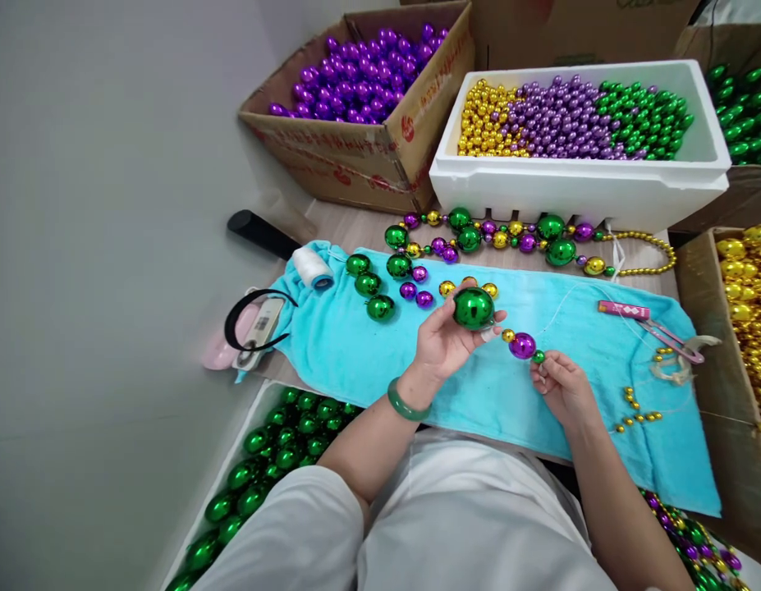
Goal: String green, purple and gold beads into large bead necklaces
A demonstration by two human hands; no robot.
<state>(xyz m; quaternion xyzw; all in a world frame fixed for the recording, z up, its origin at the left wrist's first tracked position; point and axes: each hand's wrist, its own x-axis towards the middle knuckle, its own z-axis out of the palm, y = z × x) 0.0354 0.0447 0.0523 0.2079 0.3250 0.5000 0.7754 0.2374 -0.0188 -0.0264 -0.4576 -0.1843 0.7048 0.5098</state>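
Work surface: turquoise cloth towel (pixel 355 353), beside a smooth grey wall (pixel 109 246).
Large glossy green ball (pixel 474 309): rounded, mirror-bright, raised over the towel.
Bead row: small round gold bead (pixel 508 336), larger shiny purple bead (pixel 522 345), small round green bead (pixel 538 357), between the hands.
Left hand (pixel 440 343): thumb and fingers closed around the large ball.
Right hand (pixel 565 386): fingertips pinched together at the small green bead.
Hard to trace: thin pale thread (pixel 556 312); some left fingers sit behind the ball.

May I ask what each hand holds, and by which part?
The left hand holds a large green bead by its sides; the right hand pinches the strand at a small green bead.
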